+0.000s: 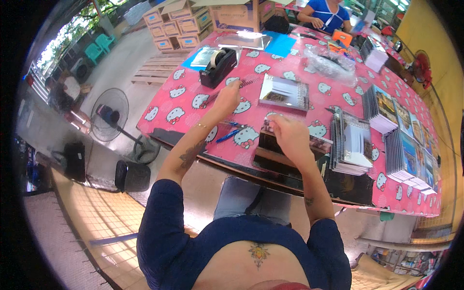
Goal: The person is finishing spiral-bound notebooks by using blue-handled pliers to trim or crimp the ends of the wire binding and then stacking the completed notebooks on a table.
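My left hand (228, 100) is reached out over the pink table, its fingers closed on a thin dark spiral coil (250, 82). The coil sticks out on both sides of the fingers. My right hand (291, 137) is closed at the upper edge of a dark-covered booklet (270, 143) near the table's front edge; the hand hides part of it. Beyond lies a spiral-bound book (284, 92) with a pale picture on its cover. Blue pens (228, 135) rest between my forearms. Just right of my right hand stands a stack of spiral-bound books (352, 142).
A black tape dispenser (218, 67) stands at the left. More stacked books (408, 159) line the right side. Crumpled clear plastic (330, 64) lies farther back. Across the table sits a person in blue (325, 14). A standing fan (110, 115) is on the floor left; cardboard boxes (181, 24) are behind.
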A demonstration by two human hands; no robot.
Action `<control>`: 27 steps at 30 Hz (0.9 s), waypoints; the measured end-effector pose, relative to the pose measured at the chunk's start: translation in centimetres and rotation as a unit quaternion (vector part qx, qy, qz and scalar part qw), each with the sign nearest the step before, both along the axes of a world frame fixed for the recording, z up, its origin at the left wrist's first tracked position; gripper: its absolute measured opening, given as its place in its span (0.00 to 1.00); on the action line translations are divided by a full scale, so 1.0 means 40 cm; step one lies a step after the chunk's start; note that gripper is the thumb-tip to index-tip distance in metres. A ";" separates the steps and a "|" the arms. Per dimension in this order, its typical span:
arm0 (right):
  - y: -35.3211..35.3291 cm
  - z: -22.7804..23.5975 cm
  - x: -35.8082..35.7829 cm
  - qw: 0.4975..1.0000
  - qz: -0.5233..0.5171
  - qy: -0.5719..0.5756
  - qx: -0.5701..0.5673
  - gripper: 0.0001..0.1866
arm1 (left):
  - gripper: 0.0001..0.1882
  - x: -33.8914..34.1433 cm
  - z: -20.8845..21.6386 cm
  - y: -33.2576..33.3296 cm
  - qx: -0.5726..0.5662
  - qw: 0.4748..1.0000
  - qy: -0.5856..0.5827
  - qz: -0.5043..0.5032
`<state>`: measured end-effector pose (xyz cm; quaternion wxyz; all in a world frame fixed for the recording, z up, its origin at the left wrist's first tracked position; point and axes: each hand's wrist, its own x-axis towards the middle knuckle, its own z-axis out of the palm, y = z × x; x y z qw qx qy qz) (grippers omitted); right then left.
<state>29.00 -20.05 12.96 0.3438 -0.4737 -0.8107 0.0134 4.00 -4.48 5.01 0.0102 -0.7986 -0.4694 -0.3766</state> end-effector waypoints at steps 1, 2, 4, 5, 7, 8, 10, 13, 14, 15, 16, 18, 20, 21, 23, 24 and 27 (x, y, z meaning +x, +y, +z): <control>-0.002 0.004 -0.005 1.000 0.006 0.008 -0.001 0.06 | 0.13 -0.016 -0.028 0.005 -0.043 0.999 0.019 0.009; -0.008 0.002 -0.013 1.000 0.013 0.010 -0.001 0.06 | 0.13 -0.031 -0.060 0.003 -0.087 0.995 0.037 0.017; -0.006 0.005 -0.010 1.000 0.008 0.013 0.005 0.06 | 0.13 -0.025 -0.080 -0.002 -0.036 0.999 0.022 0.019; -0.004 0.003 -0.014 1.000 0.014 0.015 0.011 0.06 | 0.13 -0.030 -0.089 -0.009 -0.010 1.000 0.006 0.027; -0.001 -0.009 -0.008 1.000 0.012 0.018 0.019 0.06 | 0.13 0.002 -0.059 -0.033 0.022 0.999 -0.041 0.024; -0.002 -0.012 -0.007 1.000 0.008 0.020 0.022 0.06 | 0.14 0.017 -0.033 -0.050 0.029 0.997 -0.073 0.022; 0.003 -0.011 -0.008 0.999 0.004 0.021 0.033 0.06 | 0.14 0.060 0.069 -0.122 0.048 0.992 -0.118 -0.012; 0.000 -0.001 -0.014 1.000 -0.002 0.008 0.013 0.06 | 0.15 0.100 0.180 -0.305 0.006 0.988 -0.141 -0.071; -0.002 0.000 -0.016 1.000 -0.004 0.010 0.014 0.06 | 0.15 0.101 0.180 -0.357 -0.058 0.986 -0.140 -0.070; -0.005 0.001 -0.018 1.000 -0.004 0.011 0.014 0.06 | 0.15 0.101 0.175 -0.394 -0.123 0.980 -0.139 -0.069; -0.006 0.002 -0.022 1.000 -0.005 0.015 0.015 0.06 | 0.15 0.106 0.171 -0.412 -0.087 0.984 -0.139 -0.073; -0.011 0.003 -0.023 1.000 -0.003 0.028 0.009 0.06 | 0.15 0.123 0.166 -0.431 -0.015 0.987 -0.137 -0.083; -0.012 0.002 -0.024 0.999 -0.001 0.033 0.007 0.06 | 0.11 0.126 0.165 -0.434 -0.022 0.990 -0.129 -0.060; -0.013 0.002 -0.023 0.999 0.000 0.031 0.009 0.05 | 0.10 0.128 0.162 -0.432 -0.023 0.990 -0.130 -0.054; -0.013 0.001 -0.023 1.000 -0.002 0.028 0.007 0.05 | 0.09 0.138 0.152 -0.430 -0.032 0.986 -0.156 -0.050; -0.011 0.002 -0.022 1.000 -0.004 0.026 0.004 0.05 | 0.10 0.147 0.146 -0.428 -0.039 0.981 -0.182 -0.053; -0.012 0.005 -0.024 1.000 -0.013 0.028 -0.006 0.05 | 0.10 0.155 0.130 -0.423 -0.013 0.981 -0.189 -0.039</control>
